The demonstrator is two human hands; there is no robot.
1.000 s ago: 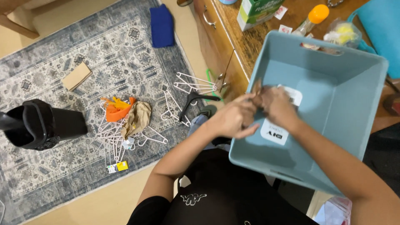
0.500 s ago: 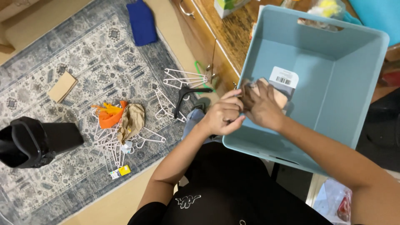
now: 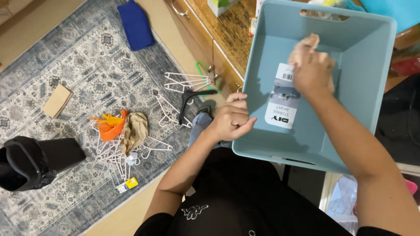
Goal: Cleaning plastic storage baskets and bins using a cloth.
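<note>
Gripping the near-left rim of a light blue plastic bin (image 3: 262,144), the left hand (image 3: 229,122) has its fingers curled shut over the edge and steadies it. The bin sits tilted toward the person, its open mouth facing up at the camera, its long axis running from the near rim away toward the far wall with the handle slot. Farther in, the right hand (image 3: 311,70) is closed on a crumpled tan cloth (image 3: 306,46) and presses it against the bin's inner floor, just beyond a white paper label (image 3: 282,98) stuck there. The label lies between the two hands, nearer the right one. Inside, bare floor lies to the right of the label and toward the near rim. Left of the bin runs a wooden counter (image 3: 227,35); beyond it, down on the patterned rug (image 3: 65,65), white hangers (image 3: 186,81) lie scattered.
</note>
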